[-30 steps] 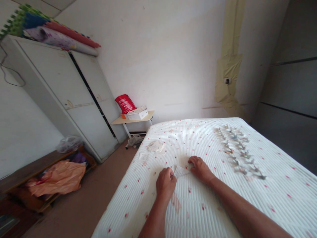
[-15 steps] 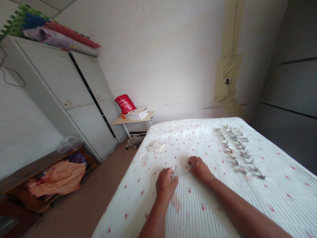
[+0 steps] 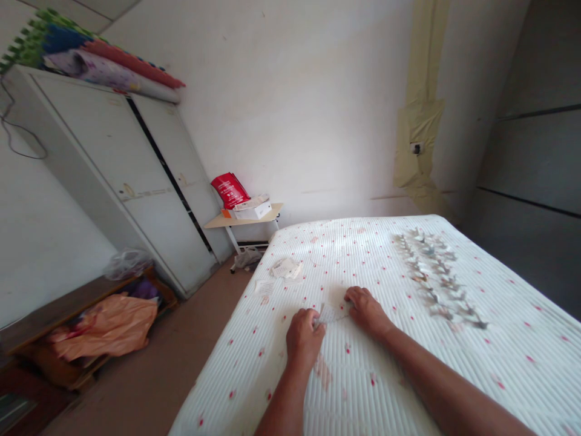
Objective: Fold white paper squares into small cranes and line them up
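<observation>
A small piece of printed paper (image 3: pixel 334 312) lies on the mattress between my hands, with a part standing up at its left end. My left hand (image 3: pixel 305 333) is closed, thumb and fingers pinching that left end. On the other side, my right hand (image 3: pixel 367 309) has its fingers curled down onto the paper's right edge, and its fingertips are partly hidden. Several folded paper figures (image 3: pixel 442 280), apparently bird-shaped, stand in rows to the right. Beyond my left hand rests a pile of loose printed paper pieces (image 3: pixel 287 267).
The mattress (image 3: pixel 372 381) has a white ribbed cover with red dots. Behind it on the left, a small table (image 3: pixel 218 222) carries a red bag (image 3: pixel 229 190) and a white box (image 3: pixel 254 210). A grey cabinet (image 3: pixel 158 224) and a low wooden shelf (image 3: pixel 45 321) stand at the left.
Both hands stay in nearly the same place on the paper. The left thumb and fingers have shifted very slightly at the paper's left end.
</observation>
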Action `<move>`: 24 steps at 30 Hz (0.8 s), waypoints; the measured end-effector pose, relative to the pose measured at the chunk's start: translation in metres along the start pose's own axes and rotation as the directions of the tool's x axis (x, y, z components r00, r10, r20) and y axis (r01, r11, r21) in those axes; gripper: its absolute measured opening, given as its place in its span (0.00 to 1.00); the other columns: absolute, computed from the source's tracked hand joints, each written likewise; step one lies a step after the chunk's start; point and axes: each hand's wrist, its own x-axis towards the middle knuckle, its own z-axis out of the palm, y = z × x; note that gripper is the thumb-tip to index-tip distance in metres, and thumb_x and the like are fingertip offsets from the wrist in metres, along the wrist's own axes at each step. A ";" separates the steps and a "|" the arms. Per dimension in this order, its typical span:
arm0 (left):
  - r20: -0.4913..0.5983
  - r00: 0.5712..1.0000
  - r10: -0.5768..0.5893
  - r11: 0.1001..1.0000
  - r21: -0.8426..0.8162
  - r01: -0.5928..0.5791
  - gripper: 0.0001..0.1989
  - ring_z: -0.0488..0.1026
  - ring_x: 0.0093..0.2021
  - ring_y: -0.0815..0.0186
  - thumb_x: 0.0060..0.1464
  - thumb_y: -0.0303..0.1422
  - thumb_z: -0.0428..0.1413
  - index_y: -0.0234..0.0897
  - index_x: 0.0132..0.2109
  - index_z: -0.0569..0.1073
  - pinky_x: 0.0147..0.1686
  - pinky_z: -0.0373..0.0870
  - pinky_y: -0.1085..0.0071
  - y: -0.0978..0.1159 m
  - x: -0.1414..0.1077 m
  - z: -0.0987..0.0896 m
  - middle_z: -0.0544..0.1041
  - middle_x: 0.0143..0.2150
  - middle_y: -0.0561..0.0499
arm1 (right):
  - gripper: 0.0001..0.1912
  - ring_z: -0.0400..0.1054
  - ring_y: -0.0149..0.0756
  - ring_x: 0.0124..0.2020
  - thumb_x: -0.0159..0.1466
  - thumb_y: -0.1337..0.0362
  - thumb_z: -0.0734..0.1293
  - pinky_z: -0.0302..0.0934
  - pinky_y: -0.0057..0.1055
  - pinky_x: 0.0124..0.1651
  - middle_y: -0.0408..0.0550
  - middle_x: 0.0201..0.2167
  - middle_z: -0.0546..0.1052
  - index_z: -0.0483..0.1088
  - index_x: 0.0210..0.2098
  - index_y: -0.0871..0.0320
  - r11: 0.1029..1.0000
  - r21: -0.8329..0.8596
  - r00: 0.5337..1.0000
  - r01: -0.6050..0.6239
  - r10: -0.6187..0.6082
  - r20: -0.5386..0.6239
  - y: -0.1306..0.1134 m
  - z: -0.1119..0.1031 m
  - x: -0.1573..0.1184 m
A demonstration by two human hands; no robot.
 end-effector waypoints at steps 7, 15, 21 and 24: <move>0.001 1.000 0.003 1.000 0.021 -0.003 0.09 0.66 0.39 0.70 0.48 0.32 0.54 0.39 0.40 0.70 0.38 0.58 0.77 0.002 -0.001 -0.002 0.70 0.35 0.54 | 0.11 0.61 0.35 0.39 0.61 0.71 0.54 0.54 0.29 0.44 0.49 0.35 0.70 0.67 0.32 0.60 0.995 0.012 0.995 0.095 -0.094 -0.042 0.002 0.001 -0.001; 0.014 1.000 0.006 1.000 -0.002 -0.006 0.10 0.66 0.40 0.70 0.48 0.31 0.53 0.39 0.40 0.70 0.39 0.59 0.77 0.001 0.000 -0.002 0.71 0.37 0.53 | 0.13 0.62 0.40 0.43 0.58 0.56 0.63 0.56 0.35 0.45 0.52 0.41 0.71 0.70 0.36 0.58 0.985 0.047 0.985 0.168 -0.166 -0.039 -0.002 -0.002 -0.005; 0.006 1.000 0.006 1.000 0.001 -0.006 0.10 0.66 0.39 0.69 0.48 0.31 0.53 0.39 0.40 0.71 0.39 0.59 0.76 0.002 0.000 -0.003 0.71 0.36 0.53 | 0.16 0.59 0.44 0.48 0.50 0.57 0.68 0.57 0.39 0.46 0.52 0.49 0.67 0.70 0.38 0.55 0.987 0.015 0.987 0.161 -0.161 -0.003 0.000 0.003 -0.007; -0.003 1.000 0.016 1.000 -0.001 -0.016 0.09 0.66 0.39 0.69 0.48 0.31 0.53 0.39 0.40 0.71 0.39 0.59 0.76 0.002 0.000 -0.002 0.71 0.36 0.53 | 0.15 0.59 0.45 0.48 0.50 0.59 0.69 0.57 0.40 0.46 0.52 0.50 0.67 0.71 0.38 0.54 0.986 0.014 0.986 0.168 -0.168 0.005 0.001 0.003 -0.007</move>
